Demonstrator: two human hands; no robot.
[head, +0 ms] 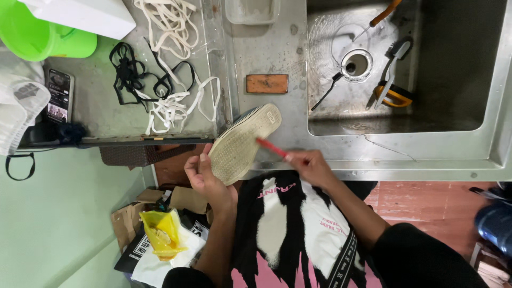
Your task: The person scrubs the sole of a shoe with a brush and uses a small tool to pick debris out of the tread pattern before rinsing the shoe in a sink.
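My left hand (205,176) grips a shoe (242,143) turned sole up, its pale rubber sole facing me, over the front edge of the steel counter. My right hand (309,166) holds a red-handled brush (271,148) whose tip touches the sole near its middle. Both hands are just in front of the steel sink (480,138).
In the sink basin lie several brushes and tools near the drain (356,64). A brown block (266,84) lies on the counter. White laces (170,106) and black laces (130,74) are spread at left, with a phone (58,96) and green bucket (37,37). Bags and cardboard sit below.
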